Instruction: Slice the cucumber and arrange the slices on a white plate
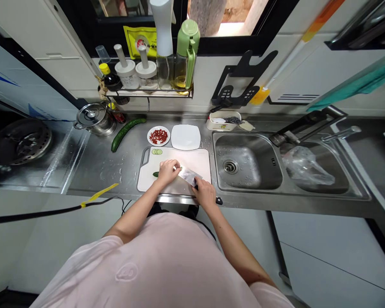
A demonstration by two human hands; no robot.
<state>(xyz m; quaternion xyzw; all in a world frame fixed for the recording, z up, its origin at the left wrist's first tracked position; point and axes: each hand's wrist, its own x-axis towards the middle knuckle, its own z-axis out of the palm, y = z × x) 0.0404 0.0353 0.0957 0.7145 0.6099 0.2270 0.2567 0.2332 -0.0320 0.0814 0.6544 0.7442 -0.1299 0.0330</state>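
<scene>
Cucumber piece [155, 174] is on the board [195, 158], partly under left hand [168, 172]; left fingers bent, holding it down. Right hand [206, 193] has its fingers wrapped round the knife [188, 176] handle, blade just beside left fingers. Slices [157, 152] sit at the board's far left corner. Beyond the board: red bits [158, 136] on a dish [158, 145], white plate [185, 137]. Left of it: whole cucumber [128, 131], pot [99, 124]. Right: sink [248, 167].

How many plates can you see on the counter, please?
2: a round plate holding chopped red pieces, and a squarish plate just to its right. Both lie beyond the cutting board.
</scene>
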